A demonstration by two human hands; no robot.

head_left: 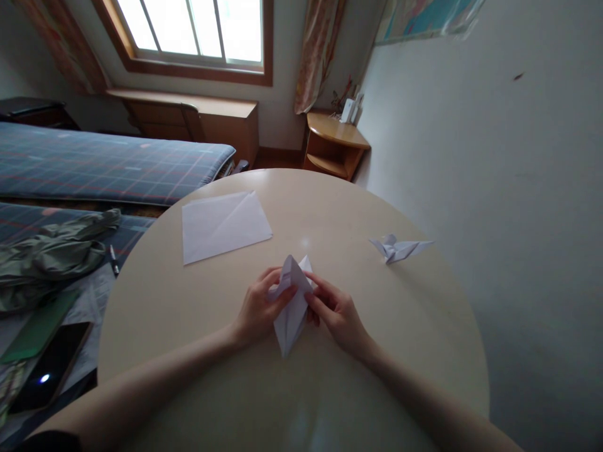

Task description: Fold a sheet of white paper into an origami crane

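A folded white paper with pointed ends is held over the near middle of the round table. My left hand grips its left side, thumb across the front and fingers behind. On the right side, my right hand pinches the paper's edge between thumb and fingers. One tip points down toward me, and other points stand up between the hands. A finished-looking folded paper bird rests on the table to the right. To the left lie flat white sheets, the top one with a diagonal crease.
The cream round table stands beside a white wall at right. At left are a plaid mattress, dark cloth, a phone, a green booklet and a pen. Behind stands a corner shelf.
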